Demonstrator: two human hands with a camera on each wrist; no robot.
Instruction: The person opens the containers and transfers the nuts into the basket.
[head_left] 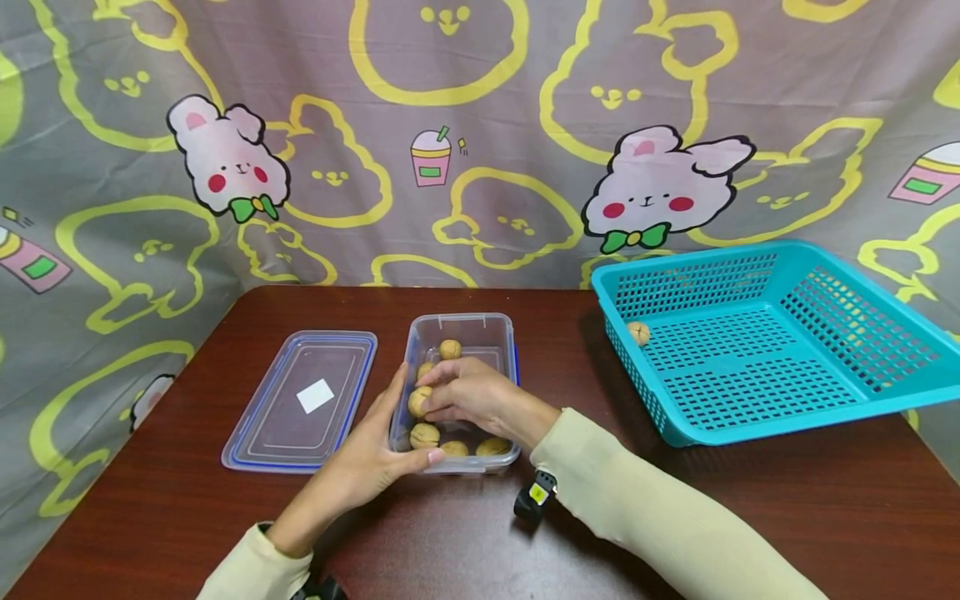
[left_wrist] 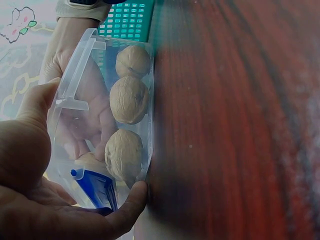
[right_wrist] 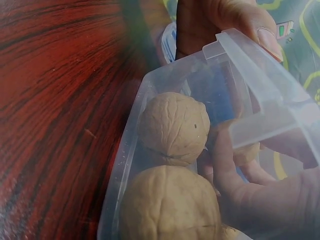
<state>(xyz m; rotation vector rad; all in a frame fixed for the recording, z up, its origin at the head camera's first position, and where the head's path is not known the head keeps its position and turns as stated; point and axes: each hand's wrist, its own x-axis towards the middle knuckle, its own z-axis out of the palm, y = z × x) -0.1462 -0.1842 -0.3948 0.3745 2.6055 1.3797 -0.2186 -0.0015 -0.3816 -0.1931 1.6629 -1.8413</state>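
A clear plastic container with blue clips stands mid-table, with several walnuts along its front and left side and one walnut near the back. My left hand grips its front left corner, thumb over the front rim and fingers along the left wall. Inside the container, my right hand pinches a walnut by the left wall. Through the clear wall in the left wrist view, three walnuts lie in a row. The right wrist view shows the right fingers partly hidden behind the wall.
To the left, a clear lid with a blue seal and a white label lies flat. A turquoise perforated basket stands at the right, with one walnut at its left side. A patterned curtain hangs behind the table.
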